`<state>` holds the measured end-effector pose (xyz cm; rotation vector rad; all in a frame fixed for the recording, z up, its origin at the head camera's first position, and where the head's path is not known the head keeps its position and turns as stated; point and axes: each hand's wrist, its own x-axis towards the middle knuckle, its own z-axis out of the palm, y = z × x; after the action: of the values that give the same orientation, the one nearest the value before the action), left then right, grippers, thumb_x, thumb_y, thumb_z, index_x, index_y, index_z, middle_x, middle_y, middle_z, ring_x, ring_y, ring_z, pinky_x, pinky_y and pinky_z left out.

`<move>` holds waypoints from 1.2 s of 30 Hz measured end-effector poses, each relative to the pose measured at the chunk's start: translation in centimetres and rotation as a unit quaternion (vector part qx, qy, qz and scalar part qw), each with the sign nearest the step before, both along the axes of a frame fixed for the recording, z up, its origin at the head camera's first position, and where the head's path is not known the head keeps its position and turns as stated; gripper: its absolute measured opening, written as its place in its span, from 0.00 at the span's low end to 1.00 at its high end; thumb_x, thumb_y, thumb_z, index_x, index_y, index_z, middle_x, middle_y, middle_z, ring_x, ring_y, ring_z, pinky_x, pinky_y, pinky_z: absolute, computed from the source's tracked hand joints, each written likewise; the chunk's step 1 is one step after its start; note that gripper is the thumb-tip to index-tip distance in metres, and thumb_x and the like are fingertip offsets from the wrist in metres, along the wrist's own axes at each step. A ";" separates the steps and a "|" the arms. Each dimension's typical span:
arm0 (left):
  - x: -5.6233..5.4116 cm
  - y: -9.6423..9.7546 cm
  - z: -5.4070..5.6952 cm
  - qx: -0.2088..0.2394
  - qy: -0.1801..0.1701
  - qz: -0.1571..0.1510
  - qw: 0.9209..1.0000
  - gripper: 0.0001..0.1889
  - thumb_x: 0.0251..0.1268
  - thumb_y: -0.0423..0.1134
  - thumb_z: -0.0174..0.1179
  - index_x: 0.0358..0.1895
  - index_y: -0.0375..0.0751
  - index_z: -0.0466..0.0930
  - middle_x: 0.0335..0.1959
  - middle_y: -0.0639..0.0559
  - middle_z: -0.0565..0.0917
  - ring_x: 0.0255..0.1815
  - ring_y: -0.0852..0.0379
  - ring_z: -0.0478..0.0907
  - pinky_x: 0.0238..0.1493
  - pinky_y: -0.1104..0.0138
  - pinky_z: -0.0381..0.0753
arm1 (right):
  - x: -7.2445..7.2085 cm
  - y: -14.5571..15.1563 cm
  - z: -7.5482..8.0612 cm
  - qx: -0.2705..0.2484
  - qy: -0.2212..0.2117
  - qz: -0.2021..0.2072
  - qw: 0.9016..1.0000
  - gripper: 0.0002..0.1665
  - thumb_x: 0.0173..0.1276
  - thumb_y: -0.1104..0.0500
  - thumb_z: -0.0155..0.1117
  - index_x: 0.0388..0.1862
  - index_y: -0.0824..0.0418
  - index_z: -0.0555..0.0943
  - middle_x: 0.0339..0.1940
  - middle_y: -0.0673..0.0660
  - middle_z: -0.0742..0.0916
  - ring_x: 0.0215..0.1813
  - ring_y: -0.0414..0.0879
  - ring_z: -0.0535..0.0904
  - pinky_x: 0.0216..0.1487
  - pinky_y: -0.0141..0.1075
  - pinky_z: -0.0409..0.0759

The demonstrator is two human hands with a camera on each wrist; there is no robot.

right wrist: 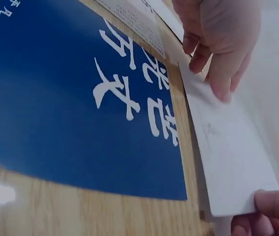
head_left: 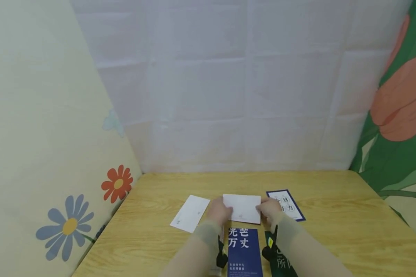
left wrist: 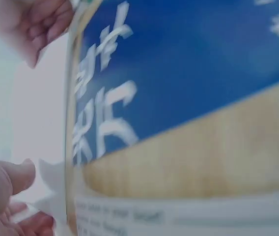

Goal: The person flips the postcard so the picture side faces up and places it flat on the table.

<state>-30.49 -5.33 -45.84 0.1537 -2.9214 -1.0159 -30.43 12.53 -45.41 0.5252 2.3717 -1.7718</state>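
A white card (head_left: 242, 207) with faint small print is held by its two short sides above the wooden table. My left hand (head_left: 219, 211) pinches its left edge, thumb on the near face and fingers behind, as the left wrist view shows. At the opposite edge my right hand (head_left: 271, 209) pinches the card between thumb (right wrist: 272, 204) and fingers underneath. Just nearer than the card lies a blue card (head_left: 244, 252) with large white Chinese characters. In the right wrist view the white card's near edge runs beside the blue card.
Left of the hands lies another white card (head_left: 190, 214). A blue-bordered white card (head_left: 291, 207) with circled characters sits to the right, partly behind the right hand. A dark green card (head_left: 280, 263) and a pale printed card (right wrist: 134, 22) are partly covered. The wooden table (head_left: 346, 231) meets white cloth behind.
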 end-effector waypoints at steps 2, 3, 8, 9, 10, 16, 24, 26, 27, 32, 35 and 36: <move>-0.5 -0.6 0.1 0.048 0.005 0.015 0.999 0.27 0.63 0.38 0.60 0.65 0.34 0.69 0.56 0.36 0.78 0.57 0.39 0.74 0.59 0.48 0.71 | 0.1 0.1 0.0 -0.001 0.022 0.008 1.000 0.17 0.66 0.69 0.58 0.54 0.71 0.76 0.51 0.66 0.80 0.51 0.58 0.74 0.49 0.47 0.75; -0.7 -1.0 0.3 0.071 0.007 0.020 0.997 0.26 0.63 0.37 0.58 0.66 0.36 0.69 0.55 0.38 0.79 0.55 0.41 0.76 0.57 0.49 0.73 | 0.1 0.2 0.1 0.002 0.037 0.015 0.999 0.16 0.66 0.68 0.58 0.53 0.71 0.77 0.50 0.66 0.81 0.49 0.57 0.74 0.48 0.45 0.75; -1.4 -2.3 1.1 0.116 0.027 0.003 0.993 0.14 0.64 0.36 0.59 0.52 0.40 0.79 0.41 0.49 0.81 0.41 0.51 0.77 0.45 0.56 0.77 | 0.0 1.0 0.7 0.012 0.097 0.042 0.994 0.11 0.66 0.67 0.60 0.46 0.69 0.79 0.45 0.62 0.83 0.48 0.55 0.76 0.46 0.43 0.74; -1.4 -2.5 1.3 0.116 0.032 -0.009 0.993 0.11 0.63 0.35 0.60 0.48 0.40 0.80 0.40 0.49 0.81 0.41 0.52 0.77 0.44 0.56 0.76 | 0.0 1.3 0.8 0.026 0.104 0.050 0.993 0.10 0.66 0.66 0.61 0.45 0.68 0.80 0.44 0.61 0.83 0.47 0.54 0.76 0.45 0.44 0.74; -1.4 -2.7 1.4 0.108 0.041 -0.024 0.993 0.08 0.62 0.35 0.61 0.44 0.40 0.81 0.39 0.50 0.82 0.40 0.52 0.76 0.44 0.56 0.76 | -0.1 1.5 0.9 0.039 0.107 0.057 0.992 0.08 0.66 0.65 0.61 0.44 0.66 0.80 0.43 0.59 0.83 0.46 0.53 0.76 0.45 0.43 0.74; -1.0 -3.4 1.9 -0.032 0.076 -0.145 0.986 0.10 0.63 0.32 0.59 0.39 0.48 0.88 0.42 0.52 0.86 0.49 0.50 0.80 0.52 0.55 0.76 | -0.3 2.8 0.8 0.191 0.138 0.154 0.960 0.07 0.65 0.66 0.62 0.36 0.56 0.85 0.39 0.52 0.85 0.43 0.49 0.77 0.47 0.47 0.76; -0.8 -3.7 1.7 -0.226 0.083 -0.277 0.930 0.14 0.64 0.33 0.60 0.47 0.55 0.88 0.43 0.60 0.86 0.49 0.57 0.81 0.55 0.61 0.76 | 0.4 2.7 1.1 0.379 0.169 0.248 0.875 0.13 0.61 0.69 0.62 0.36 0.53 0.87 0.40 0.51 0.84 0.49 0.51 0.77 0.56 0.53 0.73; -0.8 -3.7 1.5 -0.233 0.059 -0.282 0.929 0.16 0.63 0.33 0.60 0.50 0.56 0.86 0.45 0.60 0.85 0.51 0.56 0.80 0.57 0.61 0.75 | 0.4 2.7 1.0 0.407 0.182 0.257 0.857 0.12 0.60 0.68 0.63 0.37 0.53 0.87 0.38 0.50 0.84 0.47 0.50 0.78 0.55 0.51 0.74; -0.8 -3.6 1.5 -0.233 0.048 -0.283 0.929 0.17 0.62 0.32 0.61 0.51 0.55 0.86 0.46 0.60 0.85 0.53 0.56 0.79 0.58 0.61 0.74 | 0.4 2.6 0.9 0.417 0.187 0.259 0.851 0.12 0.61 0.68 0.63 0.38 0.53 0.87 0.37 0.49 0.84 0.47 0.49 0.78 0.54 0.51 0.75; -0.5 -3.4 1.4 -0.216 0.005 -0.272 0.938 0.20 0.61 0.30 0.61 0.55 0.53 0.83 0.50 0.57 0.84 0.57 0.54 0.77 0.62 0.59 0.71 | 0.4 2.5 0.2 0.454 0.205 0.268 0.825 0.09 0.62 0.65 0.65 0.36 0.52 0.86 0.34 0.47 0.83 0.43 0.47 0.78 0.52 0.48 0.76; -0.3 -3.4 1.4 -0.201 -0.010 -0.259 0.945 0.19 0.64 0.30 0.59 0.56 0.51 0.83 0.52 0.56 0.83 0.59 0.53 0.75 0.63 0.57 0.70 | 0.5 2.4 0.0 0.465 0.210 0.273 0.816 0.08 0.62 0.64 0.65 0.35 0.51 0.86 0.34 0.47 0.83 0.44 0.48 0.78 0.53 0.48 0.75; -0.3 -3.4 1.5 -0.197 -0.012 -0.256 0.946 0.19 0.64 0.30 0.59 0.56 0.51 0.82 0.52 0.56 0.83 0.59 0.52 0.75 0.63 0.56 0.70 | 0.5 2.4 0.0 0.466 0.209 0.273 0.815 0.07 0.62 0.64 0.65 0.35 0.51 0.86 0.34 0.47 0.83 0.45 0.48 0.78 0.54 0.48 0.75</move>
<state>-30.81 -8.71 -44.38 -0.6391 -3.1798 -0.4251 -29.96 14.89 -45.41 -0.5259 3.1308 -0.4168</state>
